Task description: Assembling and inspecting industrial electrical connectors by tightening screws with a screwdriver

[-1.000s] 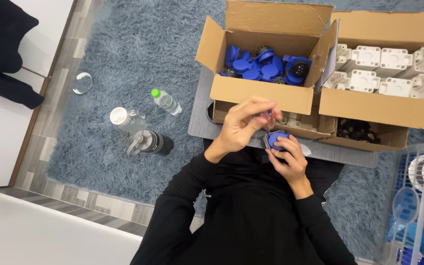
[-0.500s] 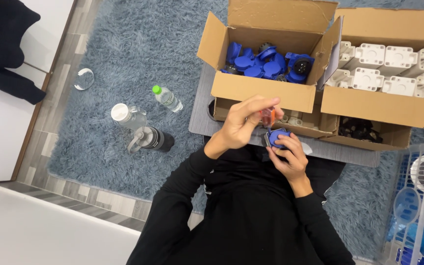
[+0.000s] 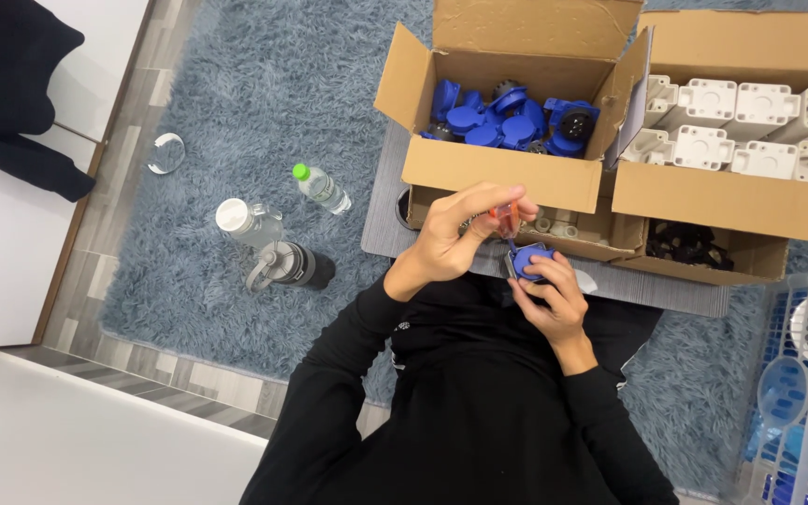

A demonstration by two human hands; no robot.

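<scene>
Head view: left hand [image 3: 455, 234] grip pinching orange screwdriver [image 3: 505, 220]; right hand [image 3: 549, 295] grip clasping blue socket [image 3: 527, 262]; cardboard box [image 3: 502, 173] just ahead.

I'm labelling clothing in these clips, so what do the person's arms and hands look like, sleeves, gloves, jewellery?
Both arms are covered by long black sleeves that end at the wrists. The left hand and right hand are bare, with no gloves. No rings, watch or markings can be made out at this size.
</scene>
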